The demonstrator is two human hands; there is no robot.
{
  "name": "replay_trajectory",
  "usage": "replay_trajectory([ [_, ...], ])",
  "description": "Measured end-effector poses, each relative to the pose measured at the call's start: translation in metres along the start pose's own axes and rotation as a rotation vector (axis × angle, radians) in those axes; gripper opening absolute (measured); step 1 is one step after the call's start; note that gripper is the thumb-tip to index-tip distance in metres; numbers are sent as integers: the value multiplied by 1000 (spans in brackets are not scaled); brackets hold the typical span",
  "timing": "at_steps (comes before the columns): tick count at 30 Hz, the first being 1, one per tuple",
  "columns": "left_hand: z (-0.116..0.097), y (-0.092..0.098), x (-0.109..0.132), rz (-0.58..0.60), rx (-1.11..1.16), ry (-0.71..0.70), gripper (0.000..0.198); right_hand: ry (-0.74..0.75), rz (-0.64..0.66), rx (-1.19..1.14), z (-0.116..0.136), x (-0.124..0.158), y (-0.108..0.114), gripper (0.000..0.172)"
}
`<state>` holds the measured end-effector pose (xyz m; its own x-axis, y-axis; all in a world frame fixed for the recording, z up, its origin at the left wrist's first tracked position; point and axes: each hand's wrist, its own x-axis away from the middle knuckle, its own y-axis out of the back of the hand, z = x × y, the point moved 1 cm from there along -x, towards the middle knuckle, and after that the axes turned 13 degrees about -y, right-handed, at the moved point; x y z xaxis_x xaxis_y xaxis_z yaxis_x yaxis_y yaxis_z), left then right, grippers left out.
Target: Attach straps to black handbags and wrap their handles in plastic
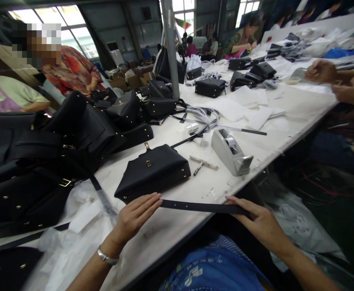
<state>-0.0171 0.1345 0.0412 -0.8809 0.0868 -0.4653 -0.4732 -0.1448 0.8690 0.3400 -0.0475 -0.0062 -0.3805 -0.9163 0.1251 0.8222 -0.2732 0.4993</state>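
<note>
A black leather strap [199, 206] with small punched holes stretches between my two hands at the table's near edge. My left hand [138, 212] has its fingers closed over the strap's left end. On the right end, my right hand [257, 220] grips the strap between thumb and fingers. Just beyond the left hand lies a black handbag [160, 167] on its side, with a gold clasp and metal studs on its base. A grey tape dispenser [231, 151] stands past the right hand. Between bag and dispenser lies a T-handled tool [203, 163].
Many black bags [82, 125] are heaped on the left. White wrapping [82, 226] lies by my left forearm. Wrapped straps [202, 117] rest beyond the handbag, near a metal post [171, 48]. A co-worker's hands [325, 72] are at the right edge; other people work farther back.
</note>
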Motion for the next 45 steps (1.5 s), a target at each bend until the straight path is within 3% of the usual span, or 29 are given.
replay_trajectory([
  [3,-2,-6,7,74,17,15,41,-264,274,-229,-2,4,-8,53],
  [5,-4,-11,11,106,38,27,41,-371,364,-352,-5,7,-13,57],
  [10,-6,-20,16,147,84,63,45,-551,371,-490,-14,10,-22,65],
  [16,-5,-24,17,174,106,87,46,-564,419,-530,-23,8,-24,66],
  [26,-3,-27,16,217,117,94,44,-518,377,-595,-40,6,-30,66],
  [30,-3,-27,15,224,127,108,43,-506,269,-545,-38,5,-28,61],
  [34,-1,-28,13,250,142,114,40,-415,128,-424,-34,2,-24,40],
  [36,1,-28,12,263,168,125,37,-422,52,-396,-34,1,-23,38],
  [40,6,-29,9,338,288,243,30,-452,-25,-347,-31,-2,-23,41],
  [45,13,-27,0,518,526,484,29,-433,14,-216,-22,-7,-20,41],
])
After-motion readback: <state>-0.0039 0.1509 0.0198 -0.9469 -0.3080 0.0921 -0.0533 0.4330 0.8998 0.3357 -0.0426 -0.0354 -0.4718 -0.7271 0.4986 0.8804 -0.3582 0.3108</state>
